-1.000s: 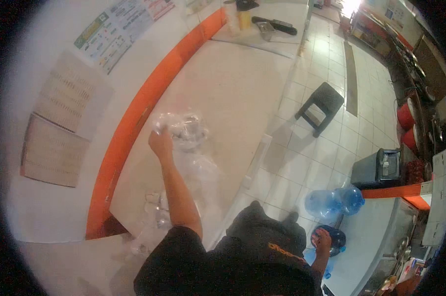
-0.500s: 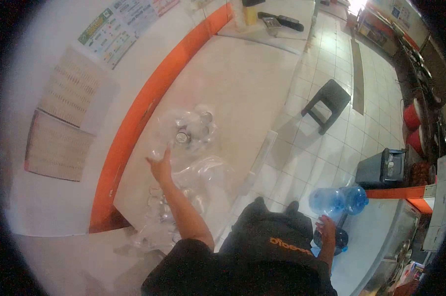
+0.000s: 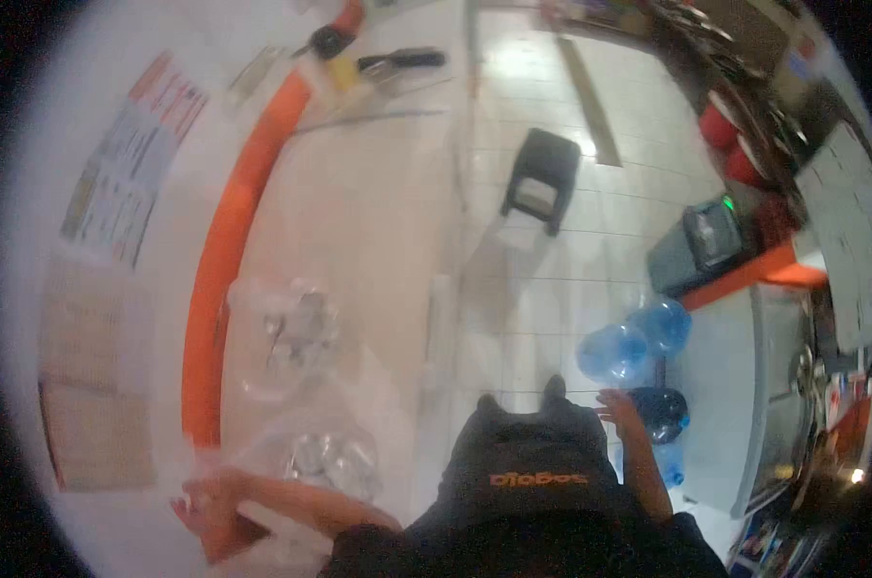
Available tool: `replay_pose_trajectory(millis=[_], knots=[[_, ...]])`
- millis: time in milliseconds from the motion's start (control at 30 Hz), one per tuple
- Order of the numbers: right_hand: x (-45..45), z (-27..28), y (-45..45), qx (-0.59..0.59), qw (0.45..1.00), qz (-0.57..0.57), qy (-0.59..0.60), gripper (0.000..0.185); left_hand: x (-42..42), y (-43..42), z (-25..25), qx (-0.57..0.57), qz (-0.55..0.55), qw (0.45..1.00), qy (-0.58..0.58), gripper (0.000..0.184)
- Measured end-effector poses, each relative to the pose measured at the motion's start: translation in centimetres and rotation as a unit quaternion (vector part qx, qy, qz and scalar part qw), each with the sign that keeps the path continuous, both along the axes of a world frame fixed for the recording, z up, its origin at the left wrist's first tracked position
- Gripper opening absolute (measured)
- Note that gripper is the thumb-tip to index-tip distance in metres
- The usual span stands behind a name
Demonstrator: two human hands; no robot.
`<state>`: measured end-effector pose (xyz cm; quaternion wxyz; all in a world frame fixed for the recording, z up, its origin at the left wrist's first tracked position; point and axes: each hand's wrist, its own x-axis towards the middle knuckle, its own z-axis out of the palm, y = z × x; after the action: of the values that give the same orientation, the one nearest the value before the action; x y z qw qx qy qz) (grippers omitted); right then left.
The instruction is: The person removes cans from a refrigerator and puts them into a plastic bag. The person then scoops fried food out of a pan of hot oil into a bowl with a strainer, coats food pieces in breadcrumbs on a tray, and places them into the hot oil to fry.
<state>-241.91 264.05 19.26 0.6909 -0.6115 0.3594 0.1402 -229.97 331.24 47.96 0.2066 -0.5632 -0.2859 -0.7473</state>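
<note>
My left hand (image 3: 212, 503) is over the left end of the white table, by the lower end of the orange edging (image 3: 226, 260). Blur softens its fingers, which look loosely apart with nothing visible in them. Beside that forearm lies a clear plastic bag (image 3: 330, 462) with shiny metallic-looking items inside. A second clear bag (image 3: 301, 329) of similar items sits farther up the table. My right hand (image 3: 621, 411) hangs at my side, fingers loosely stretched and holding nothing. It is close to a dark round bottle (image 3: 660, 414) and blue water jugs (image 3: 613, 353).
A dark plastic stool (image 3: 542, 173) stands on the tiled floor (image 3: 590, 260). A grey bin (image 3: 701, 246) is at the right, near a white counter (image 3: 730, 385). Papers (image 3: 99, 328) hang on the left wall. A black-handled tool (image 3: 402, 60) lies at the table's far end.
My left hand has drawn back from the farther bag toward the near left end of the table. My view has turned and shifted. The right hand stays low by the bottles.
</note>
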Motion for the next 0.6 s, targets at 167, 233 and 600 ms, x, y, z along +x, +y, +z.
replay_pose_trajectory(millis=[167,233,600], knots=[[-1.3,-1.8,-0.8,0.025,0.999,-0.049,0.003,0.039,3.7,-2.2,-8.8,-0.095,-0.042,0.965,0.241,0.020],[-2.3,-1.9,-1.3,0.036,0.997,-0.070,0.000,0.038,4.0,0.3,-16.3,-0.229,-0.051,0.887,0.397,0.032],[-30.6,-18.2,-9.4,0.033,0.883,-0.455,0.113,0.025,15.8,-19.2,-4.3,-0.368,-0.027,0.797,0.478,0.058]])
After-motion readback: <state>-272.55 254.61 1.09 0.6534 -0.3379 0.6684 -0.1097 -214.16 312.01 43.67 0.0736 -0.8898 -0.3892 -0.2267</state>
